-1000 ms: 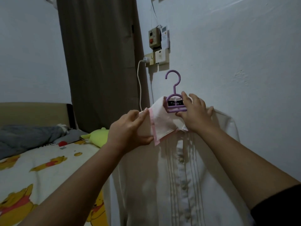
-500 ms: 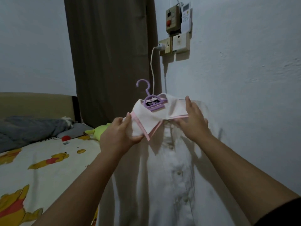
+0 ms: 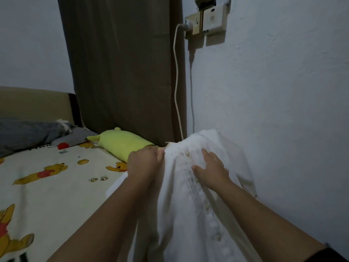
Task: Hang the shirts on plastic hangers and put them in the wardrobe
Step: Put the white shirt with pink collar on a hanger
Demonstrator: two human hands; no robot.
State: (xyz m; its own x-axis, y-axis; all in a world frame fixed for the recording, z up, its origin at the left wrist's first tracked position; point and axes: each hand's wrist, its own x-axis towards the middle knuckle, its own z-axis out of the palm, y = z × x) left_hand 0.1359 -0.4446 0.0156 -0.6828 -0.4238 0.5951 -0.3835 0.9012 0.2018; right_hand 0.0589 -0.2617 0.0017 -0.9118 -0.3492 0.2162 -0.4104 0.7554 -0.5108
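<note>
The bed [image 3: 56,178] with its bear-print sheet fills the room's left; the white shirt [image 3: 188,195] is draped at its right edge, beside the wall. The person seems to be smoothing the front. No hanger shows now, so next it must be found and carried to a wardrobe, unseen here. A green plush pillow [image 3: 120,143] lies just beyond. The left hand [image 3: 145,163] pinches the fabric's edge; the right hand [image 3: 211,169] presses flat, fingers spread.

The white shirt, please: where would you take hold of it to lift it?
Probably its top edge, reaching from above, since the white shirt drapes downward from there. The left hand already grips its side; the right hand lies flat near the buttons.
</note>
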